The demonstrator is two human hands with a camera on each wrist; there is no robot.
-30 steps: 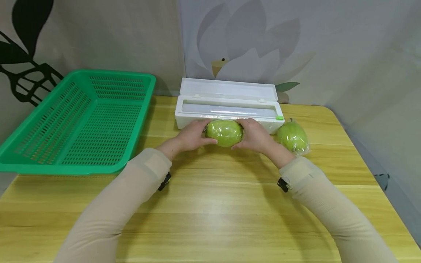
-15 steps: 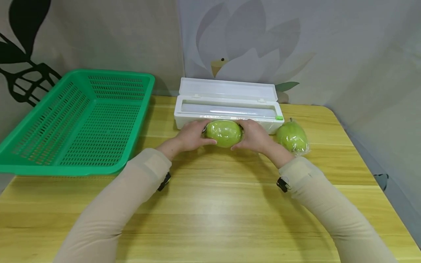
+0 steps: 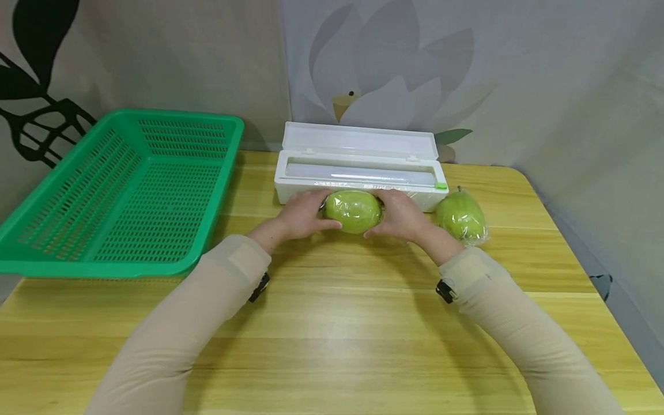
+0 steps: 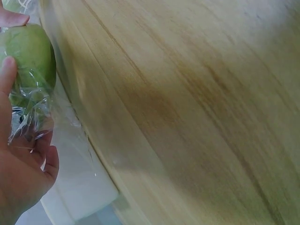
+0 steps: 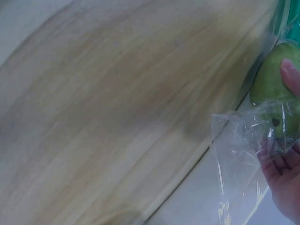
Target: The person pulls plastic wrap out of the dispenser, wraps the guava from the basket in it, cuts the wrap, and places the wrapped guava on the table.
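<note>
A green pear wrapped in clear cling film lies sideways between my two hands, just in front of the cling film box. My left hand grips its left end, thumb in front. At the other end my right hand grips it the same way. Loose, crumpled film bunches by the left fingers in the left wrist view; in the right wrist view a film flap trails from the pear over the box. Whether the pear touches the table is hidden.
A second film-wrapped pear stands beside the box's right end. The box lid is tipped back near the wall. A green plastic basket sits at the left of the wooden table.
Both hands keep their hold on the pear. Hands and pear have shifted only a few pixels toward me.
</note>
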